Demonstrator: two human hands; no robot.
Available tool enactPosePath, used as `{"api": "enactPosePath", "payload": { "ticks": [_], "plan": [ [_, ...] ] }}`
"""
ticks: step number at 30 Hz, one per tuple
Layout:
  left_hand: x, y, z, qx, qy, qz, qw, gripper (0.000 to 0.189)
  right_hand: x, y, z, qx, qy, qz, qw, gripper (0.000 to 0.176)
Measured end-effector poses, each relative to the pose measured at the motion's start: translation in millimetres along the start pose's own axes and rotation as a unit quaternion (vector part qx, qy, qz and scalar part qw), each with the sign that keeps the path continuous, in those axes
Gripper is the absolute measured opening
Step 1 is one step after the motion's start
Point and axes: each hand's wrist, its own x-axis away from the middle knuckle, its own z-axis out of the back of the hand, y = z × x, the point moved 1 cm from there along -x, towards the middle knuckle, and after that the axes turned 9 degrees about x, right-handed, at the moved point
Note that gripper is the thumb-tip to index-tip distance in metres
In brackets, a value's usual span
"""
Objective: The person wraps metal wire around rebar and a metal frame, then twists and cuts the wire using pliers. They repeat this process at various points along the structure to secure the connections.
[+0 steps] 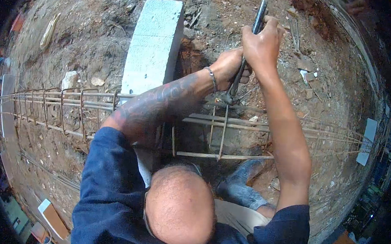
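My left hand (229, 69), with a chain bracelet at its wrist, is closed around the lower part of a pair of dark, long-handled pincers (258, 19). My right hand (262, 44) grips the same pincers higher up, and the handle's tip sticks out above it. The head of the tool rests at a joint of the rebar cage (223, 137), where a stirrup meets a long bar. Part of the handles is hidden by my fingers. Left of my hands, a pale aerated concrete block (153, 43) lies under the near arm and the bars.
The rebar cage spans the width of the view, with a pale block (367, 141) at its right end and another block (8, 106) at its left. Rough soil with stones (70, 80) surrounds it. A boot (243, 183) stands beside the cage.
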Motion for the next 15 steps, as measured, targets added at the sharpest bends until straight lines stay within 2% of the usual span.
{"api": "enactPosePath", "payload": {
  "ticks": [2,5,6,8,10,11,12,14,15],
  "plan": [
    [3,0,-2,-0.007,0.011,-0.005,1.000,0.025,0,-1,-1,-0.007,-0.026,-0.019,0.999,0.040],
    [2,-4,-2,-0.062,0.016,-0.053,0.997,0.026,-6,0,-8,-0.050,0.001,-0.042,0.998,0.039],
    [3,-5,-3,-0.066,0.004,-0.086,0.994,0.027,-12,-3,-10,-0.082,-0.041,-0.120,0.989,0.040],
    [5,-6,-3,-0.072,-0.007,-0.117,0.990,0.029,-18,-6,-10,-0.114,-0.081,-0.198,0.970,0.041],
    [3,-7,1,-0.068,-0.035,-0.137,0.988,0.030,-22,-13,-5,-0.036,-0.069,-0.167,0.983,0.045],
    [-1,-6,5,-0.069,-0.037,-0.138,0.987,0.030,-22,-11,-8,-0.005,-0.022,-0.137,0.990,0.040],
    [-3,-1,6,-0.043,-0.063,-0.136,0.988,0.031,-23,-9,-7,-0.005,-0.021,-0.136,0.990,0.040],
    [-2,8,11,0.009,-0.116,-0.121,0.986,0.034,-25,-3,-7,-0.155,-0.126,-0.171,0.965,0.041],
    [7,16,8,-0.002,-0.111,-0.098,0.989,0.035,-19,-17,5,-0.266,-0.138,-0.177,0.937,0.043]
  ]
}}
